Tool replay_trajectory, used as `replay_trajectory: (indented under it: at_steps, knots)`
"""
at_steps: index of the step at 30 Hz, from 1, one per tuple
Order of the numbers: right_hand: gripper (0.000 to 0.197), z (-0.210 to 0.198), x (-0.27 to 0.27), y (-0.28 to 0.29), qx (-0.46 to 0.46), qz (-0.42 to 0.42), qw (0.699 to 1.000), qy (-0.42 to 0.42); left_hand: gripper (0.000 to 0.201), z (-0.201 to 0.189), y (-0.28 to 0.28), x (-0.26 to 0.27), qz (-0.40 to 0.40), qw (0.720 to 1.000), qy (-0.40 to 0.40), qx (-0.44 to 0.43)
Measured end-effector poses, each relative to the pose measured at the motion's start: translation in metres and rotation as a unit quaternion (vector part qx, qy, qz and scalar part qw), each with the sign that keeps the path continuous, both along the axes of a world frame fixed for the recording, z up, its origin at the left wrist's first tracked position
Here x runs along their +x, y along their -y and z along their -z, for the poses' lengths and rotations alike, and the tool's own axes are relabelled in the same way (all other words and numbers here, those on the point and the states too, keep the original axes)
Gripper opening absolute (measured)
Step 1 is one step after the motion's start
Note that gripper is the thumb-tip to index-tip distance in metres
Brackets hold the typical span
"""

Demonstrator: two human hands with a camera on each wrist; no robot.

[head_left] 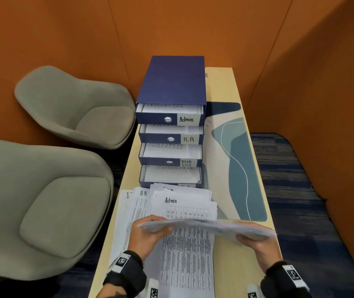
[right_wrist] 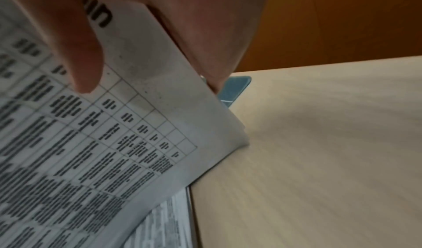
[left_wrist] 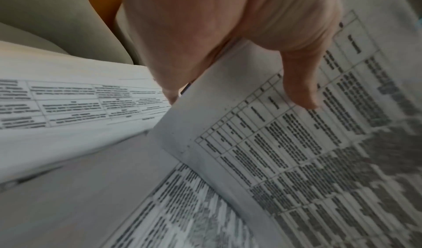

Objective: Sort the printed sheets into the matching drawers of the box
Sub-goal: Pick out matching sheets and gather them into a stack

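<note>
A dark blue drawer box (head_left: 173,82) stands on the narrow desk with several drawers pulled out stepwise, labelled Admin (head_left: 186,119), H.R (head_left: 188,139) and Task List (head_left: 186,163); the lowest label is hidden by paper. Each drawer holds printed sheets. Both hands hold one thin bundle of printed sheets (head_left: 206,225) level above the desk. My left hand (head_left: 150,229) pinches its left edge, my right hand (head_left: 251,238) its right edge. The wrist views show thumbs on the printed table side (left_wrist: 285,143) (right_wrist: 114,125). A loose pile of sheets (head_left: 184,205) headed Admin and H.R lies beneath.
A patterned teal desk mat (head_left: 236,160) covers the desk's right half beside the box. Two grey armchairs (head_left: 42,201) (head_left: 75,106) stand left of the desk. Orange walls close in behind and to the right. Dark carpet (head_left: 290,190) lies right of the desk.
</note>
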State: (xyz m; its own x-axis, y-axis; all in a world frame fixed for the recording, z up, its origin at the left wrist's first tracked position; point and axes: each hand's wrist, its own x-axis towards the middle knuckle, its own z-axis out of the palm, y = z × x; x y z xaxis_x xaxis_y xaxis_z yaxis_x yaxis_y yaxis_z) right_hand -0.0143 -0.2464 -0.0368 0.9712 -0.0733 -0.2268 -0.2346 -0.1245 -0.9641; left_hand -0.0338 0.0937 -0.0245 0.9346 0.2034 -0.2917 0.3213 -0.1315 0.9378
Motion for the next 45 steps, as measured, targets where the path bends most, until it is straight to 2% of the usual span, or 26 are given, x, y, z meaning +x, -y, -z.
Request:
replay_trajectory:
  at_steps: [3, 5, 7, 9, 11, 13, 15, 16, 18, 19, 21, 22, 23, 25, 26, 27, 28, 30, 32, 33, 35, 36, 37, 38, 41, 45]
  knots:
    - [0.034, 0.005, 0.002, 0.001, 0.015, 0.056, 0.998, -0.029, 0.029, 0.001, 0.002, 0.000, -0.033, 0.999, 0.003, -0.020]
    - [0.035, 0.008, 0.004, 0.000, 0.005, 0.054, 0.997, -0.049, 0.040, -0.001, 0.006, 0.002, -0.049, 0.998, -0.018, -0.039]
    - [0.035, 0.005, 0.007, -0.006, -0.005, 0.050, 0.995, -0.081, 0.040, -0.002, 0.011, 0.003, -0.040, 0.998, -0.035, -0.041]
    - [0.030, -0.009, 0.016, -0.007, -0.016, 0.049, 0.994, -0.092, 0.034, -0.009, 0.012, 0.008, -0.031, 0.998, -0.036, -0.030]
    - [0.025, -0.040, 0.032, -0.003, -0.031, 0.043, 0.995, -0.079, 0.038, -0.027, 0.003, 0.015, -0.008, 0.999, -0.028, -0.016]
    - [0.024, -0.077, 0.054, 0.004, -0.048, 0.010, 0.998, -0.050, 0.050, -0.047, -0.012, 0.020, 0.087, 0.996, -0.024, -0.018]
    - [0.023, -0.114, 0.083, 0.007, -0.085, -0.058, 0.994, -0.041, 0.062, -0.069, -0.024, 0.023, 0.194, 0.979, -0.030, -0.053]
    - [0.023, -0.132, 0.097, 0.006, -0.117, -0.099, 0.987, -0.042, 0.073, -0.077, -0.031, 0.027, 0.215, 0.973, -0.036, -0.080]
    - [0.022, -0.164, 0.125, 0.003, -0.181, -0.169, 0.968, -0.034, 0.101, -0.086, -0.047, 0.043, 0.147, 0.974, -0.068, -0.158]
    - [0.022, -0.178, 0.135, -0.001, -0.199, -0.194, 0.960, -0.025, 0.110, -0.090, -0.058, 0.054, 0.128, 0.966, -0.065, -0.213]
    - [0.023, -0.201, 0.150, -0.011, -0.223, -0.242, 0.944, -0.008, 0.119, -0.109, -0.071, 0.079, 0.208, 0.929, -0.055, -0.302]
    - [0.023, -0.209, 0.156, -0.019, -0.236, -0.269, 0.934, -0.002, 0.113, -0.123, -0.070, 0.088, 0.260, 0.922, -0.060, -0.281]
    - [0.023, -0.214, 0.162, -0.029, -0.254, -0.292, 0.922, -0.002, 0.098, -0.132, -0.066, 0.094, 0.300, 0.927, -0.083, -0.211]
    - [0.022, -0.221, 0.171, -0.053, -0.306, -0.331, 0.893, -0.003, 0.063, -0.138, -0.047, 0.101, 0.385, 0.919, -0.085, 0.002]
    - [0.022, -0.223, 0.175, -0.065, -0.333, -0.342, 0.878, 0.001, 0.058, -0.132, -0.038, 0.101, 0.421, 0.899, -0.059, 0.105]
    - [0.022, -0.224, 0.178, -0.076, -0.357, -0.348, 0.867, 0.008, 0.059, -0.125, -0.030, 0.099, 0.437, 0.884, -0.036, 0.164]
    - [0.022, -0.224, 0.180, -0.083, -0.370, -0.343, 0.863, 0.023, 0.058, -0.121, -0.026, 0.097, 0.423, 0.887, -0.020, 0.186]
    - [0.030, -0.219, 0.183, -0.082, -0.371, -0.269, 0.885, 0.081, 0.044, -0.113, -0.030, 0.096, 0.354, 0.922, -0.002, 0.155]
    - [0.048, -0.204, 0.173, -0.068, -0.331, -0.125, 0.928, 0.117, 0.035, -0.110, -0.043, 0.096, 0.285, 0.957, -0.012, 0.052]
    - [0.062, -0.192, 0.163, -0.063, -0.282, -0.073, 0.952, 0.093, 0.035, -0.110, -0.048, 0.095, 0.247, 0.969, -0.019, -0.010]
    - [0.088, -0.166, 0.129, -0.068, -0.100, -0.052, 0.993, -0.041, 0.039, -0.107, -0.057, 0.096, 0.179, 0.975, -0.041, -0.127]
    - [0.092, -0.154, 0.112, -0.077, -0.006, -0.071, 0.991, -0.111, 0.039, -0.103, -0.059, 0.098, 0.156, 0.972, -0.052, -0.167]
    - [0.089, -0.147, 0.098, -0.089, 0.054, -0.093, 0.982, -0.154, 0.038, -0.099, -0.059, 0.102, 0.135, 0.973, -0.057, -0.180]
    - [0.079, -0.147, 0.090, -0.099, 0.070, -0.114, 0.979, -0.156, 0.038, -0.097, -0.058, 0.107, 0.123, 0.973, -0.058, -0.186]
    - [0.047, -0.162, 0.106, -0.110, -0.026, -0.105, 0.991, -0.081, 0.035, -0.109, -0.058, 0.123, 0.115, 0.970, -0.059, -0.204]
    - [0.047, -0.195, 0.139, -0.106, -0.079, -0.122, 0.988, -0.056, 0.026, -0.134, -0.068, 0.144, 0.109, 0.953, -0.051, -0.277]
